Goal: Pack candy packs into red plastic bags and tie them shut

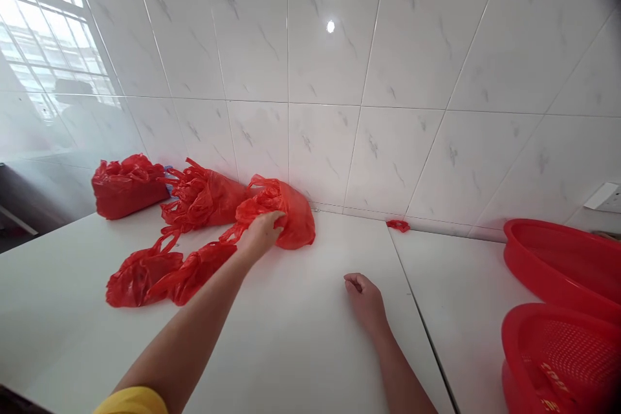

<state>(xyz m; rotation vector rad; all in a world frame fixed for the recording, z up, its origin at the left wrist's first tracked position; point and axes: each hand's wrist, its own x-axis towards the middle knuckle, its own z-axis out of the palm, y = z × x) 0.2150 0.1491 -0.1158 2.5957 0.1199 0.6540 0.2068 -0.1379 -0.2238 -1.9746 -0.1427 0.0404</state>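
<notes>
My left hand point(264, 228) reaches out across the white counter point(301, 336) and grips a bunched red plastic bag point(291, 210) lying against the tiled wall. Several more red plastic bags lie to its left: a bundle point(206, 197) beside it, a fuller pack point(127, 186) at the far left, and flattened ones point(167, 272) nearer to me. My right hand point(366, 301) rests on the counter with its fingers curled under, nothing visible in it.
Two red plastic basins point(563, 272) and a red colander point(567, 356) stand at the right edge. A small red scrap point(398, 226) lies by the wall. A seam in the counter point(417, 310) runs toward me. A wall socket point(605, 196) is far right.
</notes>
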